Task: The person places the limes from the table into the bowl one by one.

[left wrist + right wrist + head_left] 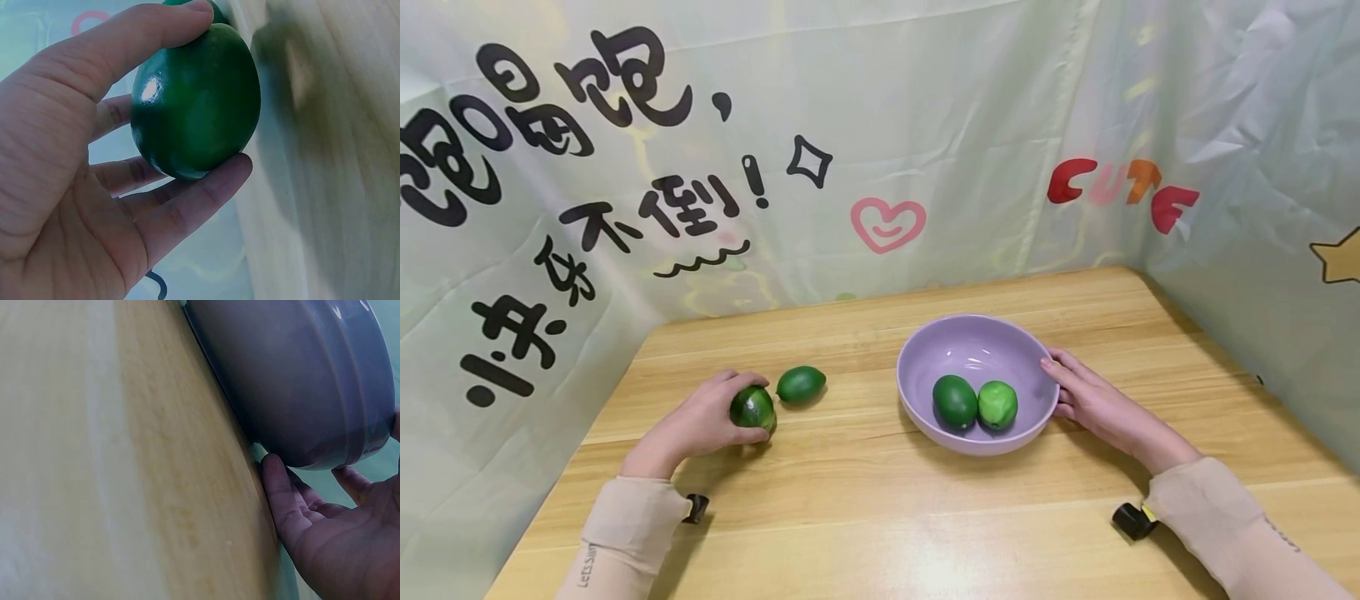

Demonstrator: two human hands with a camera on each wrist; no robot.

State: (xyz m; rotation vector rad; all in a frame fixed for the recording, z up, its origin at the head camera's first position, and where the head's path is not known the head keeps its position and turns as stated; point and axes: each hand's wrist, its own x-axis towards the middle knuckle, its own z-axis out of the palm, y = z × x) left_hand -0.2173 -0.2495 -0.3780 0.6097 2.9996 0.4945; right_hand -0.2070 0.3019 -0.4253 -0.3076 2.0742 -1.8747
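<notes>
Left hand [711, 417]: the grip is clamped on a dark green fruit [754, 408], with the thumb on one side and the fingers on the other. The held fruit is at the left part of the wooden bench [850, 517]; whether its underside contacts the surface cannot be told. A second green fruit [802, 385] lies on the bench just beside it, on the side toward the bowl.

Right hand [1097, 408]: the grip is clamped on the right side of the purple bowl [977, 343], with one digit at the rim and the other fingers against the outer wall. The bowl stands upright on the bench, well apart from the left hand. It contains a darker green fruit [955, 402] and a lighter green fruit [997, 406], positioned side by side at the near part of the interior.

Surroundings: a pale backdrop [925, 108] with black characters, a pink heart [887, 225] and coloured lettering [1123, 190] borders the bench.
</notes>
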